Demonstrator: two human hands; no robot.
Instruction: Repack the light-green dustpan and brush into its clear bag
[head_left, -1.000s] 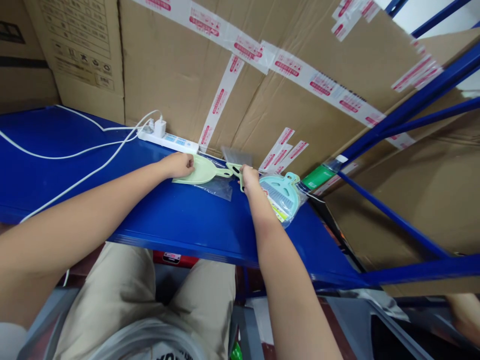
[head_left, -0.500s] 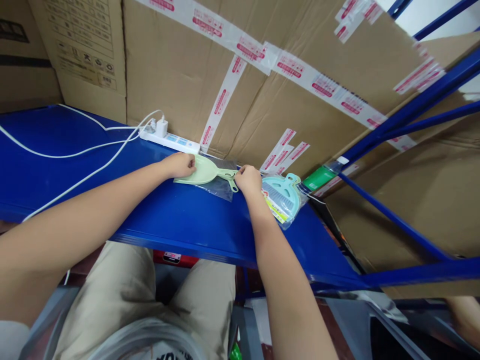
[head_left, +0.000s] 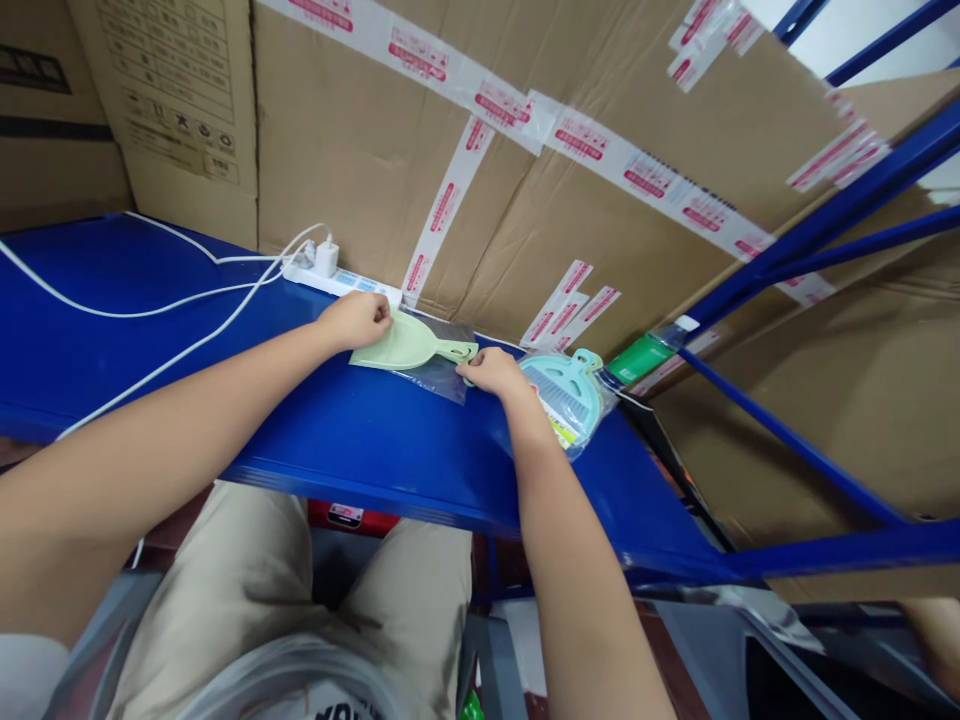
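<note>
A pale green dustpan [head_left: 405,342] lies on the blue shelf, over a clear plastic bag [head_left: 442,378]. My left hand [head_left: 358,320] is closed at the pan's left edge, fingers curled around it. At the other end, my right hand [head_left: 495,370] pinches a second green handle just below the dustpan's own handle [head_left: 456,350]; its tip is mostly covered by my fingers. Whatever that second handle belongs to is hidden under the pan. Right of my right hand rests a light blue dustpan and brush set [head_left: 570,390] in clear packaging with a yellow label.
A white power strip [head_left: 341,280] with a plug and white cables sits behind my left hand. Large taped cardboard boxes [head_left: 337,150] form the back wall. A green-labelled bottle [head_left: 649,352] lies by the blue rack frame [head_left: 795,430] on the right.
My right hand has shifted slightly down and left, from beside the upper handle onto the lower one, covering its end. The left hand stays at the pan's edge.
</note>
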